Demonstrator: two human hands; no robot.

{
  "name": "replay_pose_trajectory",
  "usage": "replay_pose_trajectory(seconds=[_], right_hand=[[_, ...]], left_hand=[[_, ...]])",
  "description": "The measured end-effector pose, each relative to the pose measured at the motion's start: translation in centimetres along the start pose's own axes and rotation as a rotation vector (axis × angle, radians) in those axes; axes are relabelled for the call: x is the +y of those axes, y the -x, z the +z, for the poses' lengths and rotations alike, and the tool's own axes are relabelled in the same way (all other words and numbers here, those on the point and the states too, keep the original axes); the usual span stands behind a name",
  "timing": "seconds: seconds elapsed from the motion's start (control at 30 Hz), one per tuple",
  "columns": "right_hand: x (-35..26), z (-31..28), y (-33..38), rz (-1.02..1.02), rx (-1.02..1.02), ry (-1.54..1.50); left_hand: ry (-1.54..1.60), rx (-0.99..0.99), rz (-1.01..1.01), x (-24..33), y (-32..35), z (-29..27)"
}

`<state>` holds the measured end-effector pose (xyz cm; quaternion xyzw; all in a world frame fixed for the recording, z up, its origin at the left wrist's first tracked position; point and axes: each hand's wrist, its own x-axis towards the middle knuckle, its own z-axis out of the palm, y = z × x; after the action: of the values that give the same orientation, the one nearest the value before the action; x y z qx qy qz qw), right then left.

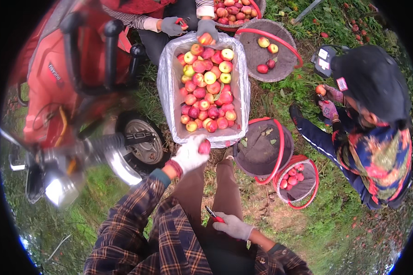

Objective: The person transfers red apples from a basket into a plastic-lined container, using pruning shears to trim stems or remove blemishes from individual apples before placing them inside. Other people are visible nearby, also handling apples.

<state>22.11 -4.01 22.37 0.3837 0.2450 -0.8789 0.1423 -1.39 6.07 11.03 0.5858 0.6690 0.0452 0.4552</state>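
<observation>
My left hand (189, 155), in a white glove, is closed around a red apple (204, 147) at the near edge of the crate (166, 94). Clear plastic lines that crate, and many red and yellow apples (207, 90) fill it. Low in front of my body, my right hand (235, 226), in a pale glove, grips small red-handled clippers (214, 215) with the blade pointing up and left. Across the crate, a co-worker's grey-gloved hand (207, 30) holds an apple over the far edge; that person's other hand (171, 26) has a red-handled tool.
A red three-wheeled vehicle (55, 87) stands close on the left. To the right are a bucket with a few apples (280, 41), a dark bucket (261, 158) holding leaves and a smaller apple bucket (313, 176). Another person (371, 137) sits far right, holding an apple.
</observation>
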Motion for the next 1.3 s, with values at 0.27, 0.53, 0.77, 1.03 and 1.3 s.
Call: replay_pose_trajectory(seconds=[0.27,0.53,0.77,1.03,1.3], right_hand=[[13.8,-3.2,-11.9,-0.137,-0.054,-1.505],[14.0,-3.9,-14.1,-0.189,-0.134,-1.807],[13.1,-4.5,-13.9,-0.175,-0.114,-1.753],[15.0,-5.8,-14.1,-0.252,-0.243,-1.795],[15.4,-6.7,-13.2,-0.239,-0.212,-1.766]], left_hand=[[0.013,0.026,-0.151,-8.4,-22.0,8.8],[-0.232,0.03,0.005,-11.8,-28.3,11.5],[-0.035,0.055,0.188,-8.1,-21.5,12.1],[0.099,-0.127,0.27,-1.5,-15.3,16.3],[0.181,-0.091,0.181,1.5,-17.4,16.6]])
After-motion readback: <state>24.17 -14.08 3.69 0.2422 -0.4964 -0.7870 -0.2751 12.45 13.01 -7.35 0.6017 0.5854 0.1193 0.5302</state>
